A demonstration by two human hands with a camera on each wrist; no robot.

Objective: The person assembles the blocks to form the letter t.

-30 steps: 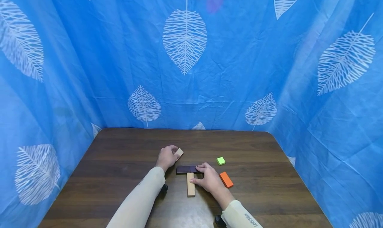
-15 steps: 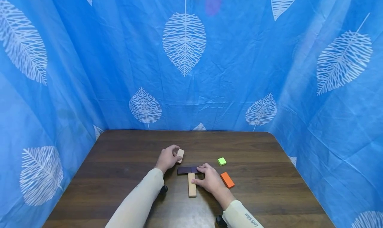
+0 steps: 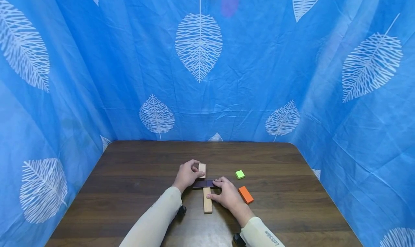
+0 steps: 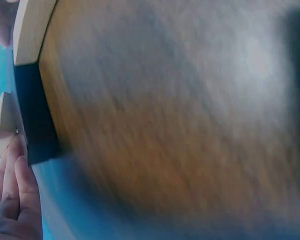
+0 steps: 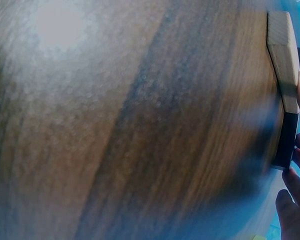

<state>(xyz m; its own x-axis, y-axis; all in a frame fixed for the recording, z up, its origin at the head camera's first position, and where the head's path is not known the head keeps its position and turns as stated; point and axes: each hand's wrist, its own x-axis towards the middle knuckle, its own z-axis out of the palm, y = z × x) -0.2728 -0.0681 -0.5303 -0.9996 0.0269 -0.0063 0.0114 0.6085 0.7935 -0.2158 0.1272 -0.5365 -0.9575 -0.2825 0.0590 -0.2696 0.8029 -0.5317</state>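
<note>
My left hand [image 3: 186,175] pinches a short pale wooden block [image 3: 202,170] between thumb and fingers, just beyond a dark bar [image 3: 199,184]. A line crosses that bar near its middle; whether it is two pieces I cannot tell. A longer pale wooden block [image 3: 207,202] lies flat, its far end against the bar's near side, forming a T. My right hand [image 3: 228,194] rests over the T's right side, fingers at the dark bar's right end and thumb on the longer wooden block. The left wrist view shows the held block [image 4: 6,112] beside the fingers.
To the right of the right hand lies an orange block [image 3: 245,194], with a small lime-green block [image 3: 240,174] behind it. All stand on a brown wooden table [image 3: 129,189]. A blue curtain [image 3: 201,106] with white leaf prints surrounds the table's back and sides.
My left hand has moved right with the short pale block, turning it from slanted to nearly straight, behind the dark bar. My right hand stays on the T.
</note>
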